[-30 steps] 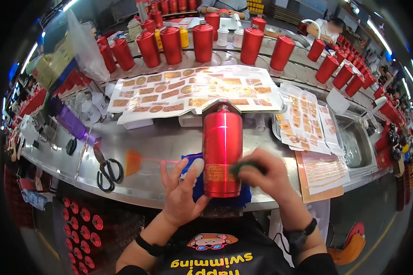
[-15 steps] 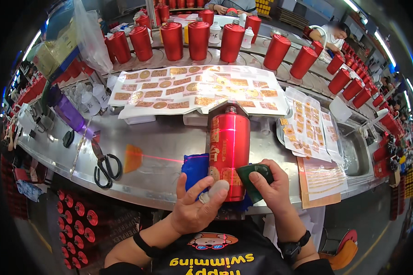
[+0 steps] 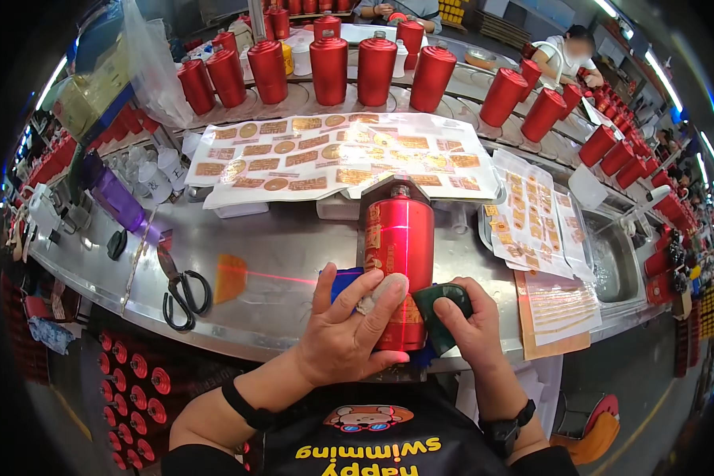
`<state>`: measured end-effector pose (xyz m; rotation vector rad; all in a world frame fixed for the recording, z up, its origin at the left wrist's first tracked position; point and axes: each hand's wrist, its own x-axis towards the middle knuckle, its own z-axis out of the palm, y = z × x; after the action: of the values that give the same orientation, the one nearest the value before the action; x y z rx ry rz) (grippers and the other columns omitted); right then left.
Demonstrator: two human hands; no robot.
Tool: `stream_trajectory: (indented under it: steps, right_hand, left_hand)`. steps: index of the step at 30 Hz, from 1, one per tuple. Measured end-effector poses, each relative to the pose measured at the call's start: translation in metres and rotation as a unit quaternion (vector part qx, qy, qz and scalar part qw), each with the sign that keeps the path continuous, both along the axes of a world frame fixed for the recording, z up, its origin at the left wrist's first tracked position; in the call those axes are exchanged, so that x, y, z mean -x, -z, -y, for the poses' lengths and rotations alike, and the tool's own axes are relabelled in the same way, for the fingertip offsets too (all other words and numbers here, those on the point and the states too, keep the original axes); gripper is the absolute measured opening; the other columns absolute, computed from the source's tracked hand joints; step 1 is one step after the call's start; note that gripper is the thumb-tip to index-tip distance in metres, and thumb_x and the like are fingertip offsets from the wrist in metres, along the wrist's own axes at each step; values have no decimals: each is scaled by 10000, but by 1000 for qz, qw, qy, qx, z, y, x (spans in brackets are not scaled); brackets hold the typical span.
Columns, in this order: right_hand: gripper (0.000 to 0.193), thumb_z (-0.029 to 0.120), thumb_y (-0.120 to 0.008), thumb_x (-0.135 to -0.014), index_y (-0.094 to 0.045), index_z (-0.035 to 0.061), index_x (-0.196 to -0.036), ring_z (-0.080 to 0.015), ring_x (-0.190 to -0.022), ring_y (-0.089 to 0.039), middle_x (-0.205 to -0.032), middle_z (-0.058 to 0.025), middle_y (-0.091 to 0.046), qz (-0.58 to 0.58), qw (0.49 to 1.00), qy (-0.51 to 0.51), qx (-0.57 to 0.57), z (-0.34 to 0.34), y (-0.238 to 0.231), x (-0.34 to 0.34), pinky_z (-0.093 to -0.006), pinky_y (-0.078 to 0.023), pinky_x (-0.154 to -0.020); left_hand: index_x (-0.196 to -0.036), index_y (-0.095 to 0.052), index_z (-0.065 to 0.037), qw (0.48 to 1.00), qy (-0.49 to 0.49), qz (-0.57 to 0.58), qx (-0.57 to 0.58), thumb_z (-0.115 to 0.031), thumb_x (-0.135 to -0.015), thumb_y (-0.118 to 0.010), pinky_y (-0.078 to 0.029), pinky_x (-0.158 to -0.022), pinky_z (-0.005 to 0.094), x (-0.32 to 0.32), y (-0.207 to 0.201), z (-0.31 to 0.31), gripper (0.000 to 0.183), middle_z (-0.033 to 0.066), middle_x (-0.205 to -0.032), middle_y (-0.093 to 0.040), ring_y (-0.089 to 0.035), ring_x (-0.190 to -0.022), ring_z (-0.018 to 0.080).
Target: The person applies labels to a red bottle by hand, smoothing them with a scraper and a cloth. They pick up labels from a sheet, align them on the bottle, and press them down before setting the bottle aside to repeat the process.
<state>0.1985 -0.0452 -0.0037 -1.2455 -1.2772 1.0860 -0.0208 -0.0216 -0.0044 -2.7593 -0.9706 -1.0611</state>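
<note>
Bottle, red w/ gold lettering, lies neck-away at the counter's near edge, blue cloth by it. From afar I see L hand spread over its L side (white fingertip cover on); R hand pinches green scraper just beside it.

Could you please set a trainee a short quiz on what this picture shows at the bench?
1. Open question: Which hand grips the flat green tool?

2. True or false: The black-handled scissors are being held.

3. Multiple choice: What lies on the worktop between the scissors and the red bottle at the hands?
A) a purple bottle
B) a flat orange piece
C) a metal sink

Key:
1. The right hand.
2. False; they lie on the worktop.
3. B.
</note>
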Motion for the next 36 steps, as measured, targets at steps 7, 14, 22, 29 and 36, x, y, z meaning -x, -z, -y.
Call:
stream_trajectory:
  steps: [7,14,22,29,36]
  right_hand:
    - [228,179,-698,-901,-599,-3,-997,-55,-707,-562,-797,-13,-631,13,999,12,-27,1,10,-2,-224,-466,-620]
    - [238,184,-702,-898,-606,-7,-1002,-65,-687,-576,-759,-36,-648,76,994,24,-68,6,-15,6,-238,-474,-611]
    - [191,144,-695,-883,-613,-4,-973,-167,-643,-601,-740,-95,-613,100,992,58,-43,3,-14,20,-296,-470,-590]
    - [330,27,-721,-662,-659,93,-979,-204,-755,-540,-931,-28,-601,375,847,-33,-375,-2,-33,7,-348,-424,-711]
    - [348,-1,-699,-702,-642,56,-1040,-224,-789,-564,-956,-53,-609,313,897,-91,-297,20,-19,-4,-347,-447,-739]
  left_hand:
    - [-1253,-607,-105,997,-21,-38,-70,-306,-838,-654,-118,-1168,561,0,18,24,464,17,-1166,-671,-510,-1229,208]
    - [-1246,-583,-175,992,26,28,-117,-190,-820,-661,-124,-1170,557,7,28,24,434,16,-1095,-682,-537,-1180,207]
    - [-1382,-398,57,998,-49,37,9,-245,-810,-725,-102,-1137,624,-5,21,21,725,218,-1326,-549,-469,-1287,374]
    - [-1403,-376,86,997,-52,58,17,-301,-870,-675,-106,-1140,614,-5,23,22,724,236,-1335,-539,-488,-1285,389]
    - [-1418,-362,68,989,11,105,102,-251,-863,-692,-149,-1154,545,0,19,19,721,234,-1398,-478,-419,-1341,390]
